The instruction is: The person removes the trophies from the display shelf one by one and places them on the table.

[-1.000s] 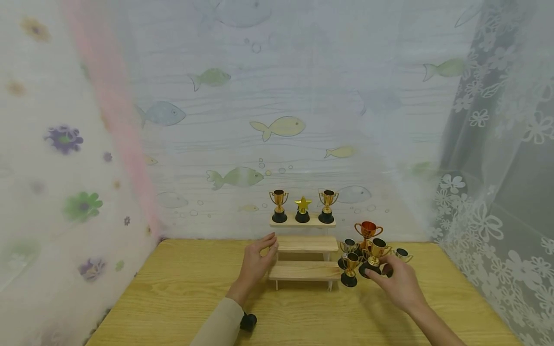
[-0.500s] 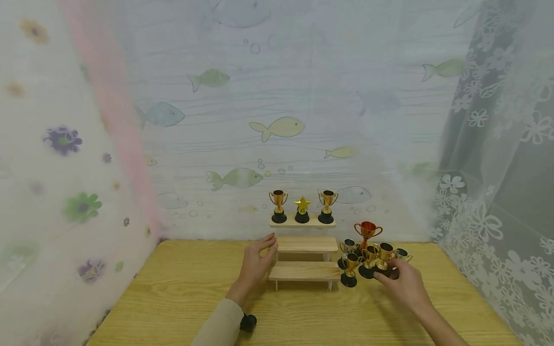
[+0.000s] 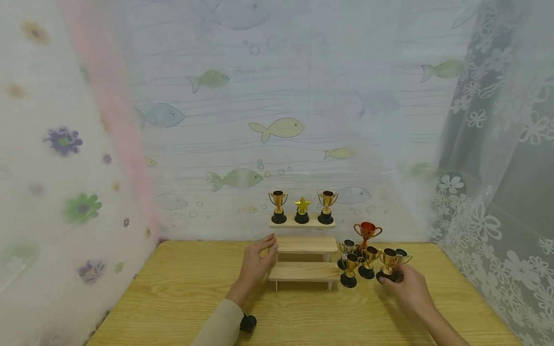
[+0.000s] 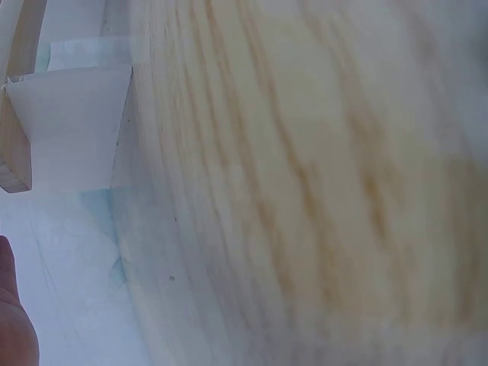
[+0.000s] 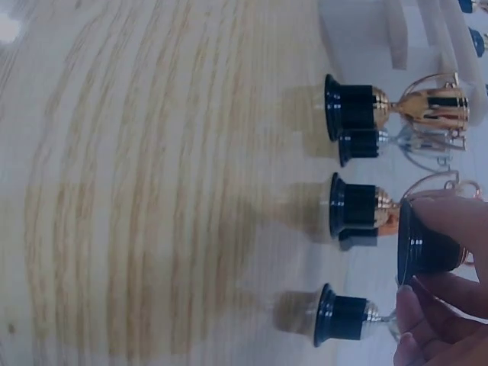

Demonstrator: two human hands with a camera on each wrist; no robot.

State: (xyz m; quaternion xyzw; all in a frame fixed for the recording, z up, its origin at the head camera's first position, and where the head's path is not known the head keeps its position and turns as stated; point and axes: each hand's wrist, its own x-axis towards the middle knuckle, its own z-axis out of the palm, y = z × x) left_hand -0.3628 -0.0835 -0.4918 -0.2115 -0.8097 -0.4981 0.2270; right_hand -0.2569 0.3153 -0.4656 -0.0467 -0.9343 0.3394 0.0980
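My right hand (image 3: 411, 288) holds a small gold trophy cup (image 3: 389, 259) by its black base, thumb in front. In the right wrist view this black base (image 5: 427, 242) looks raised off the table. Around it stand two more gold cups (image 3: 369, 262) (image 3: 350, 269), a silver cup (image 3: 348, 247), a red-orange cup (image 3: 368, 231) and another cup (image 3: 402, 255) partly hidden behind the held one. My left hand (image 3: 255, 262) is at the left end of a three-step wooden stand (image 3: 305, 271), fingers fairly straight, fingertips at its middle step; exact contact is unclear.
On the stand's top step are two gold cups (image 3: 278, 204) (image 3: 327, 204) with a gold star trophy (image 3: 302, 206) between them. A black object (image 3: 248, 323) shows beside my left sleeve. Fabric with fish prints (image 3: 277, 96) hangs behind the wooden table (image 3: 182, 283).
My right hand has moved the held gold cup rightward and slightly toward me, away from the other gold cups. The left hand and stand have stayed put.
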